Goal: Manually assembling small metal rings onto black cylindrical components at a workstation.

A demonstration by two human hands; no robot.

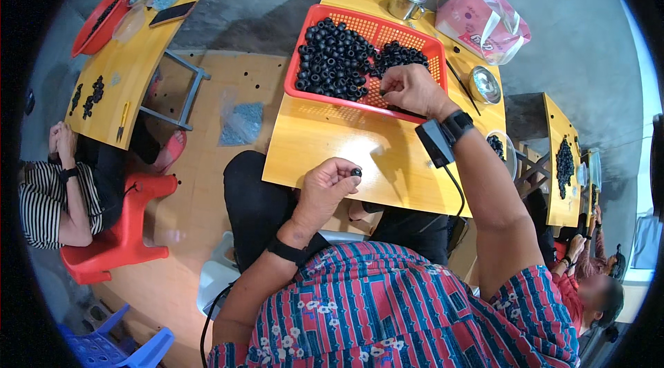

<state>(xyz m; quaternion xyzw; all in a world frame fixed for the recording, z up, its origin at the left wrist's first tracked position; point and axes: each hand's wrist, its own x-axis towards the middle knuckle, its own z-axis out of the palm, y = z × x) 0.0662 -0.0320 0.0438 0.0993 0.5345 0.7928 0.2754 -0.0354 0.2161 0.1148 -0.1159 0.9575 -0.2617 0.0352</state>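
Observation:
A red plastic basket (296, 84) stands on the yellow table (304, 153). Its left part is heaped with small black round parts (330, 57) that have holes through them. Smaller black pieces (404, 55) lie in its right part. Over the table's near edge, my left hand (328, 188) pinches one black round part (356, 172) between thumb and forefinger. My right hand (415, 90) is above the front right of the basket, fingertips pressed together. Something small and dark shows at those fingertips, too small to make out.
Behind the basket are a metal mug (407, 3) and a pink bag (477, 19). A dark stick (462, 84) and a metal bowl (484, 84) lie to the right. A cable (456, 185) hangs from my right wrist. Other people sit at tables on both sides.

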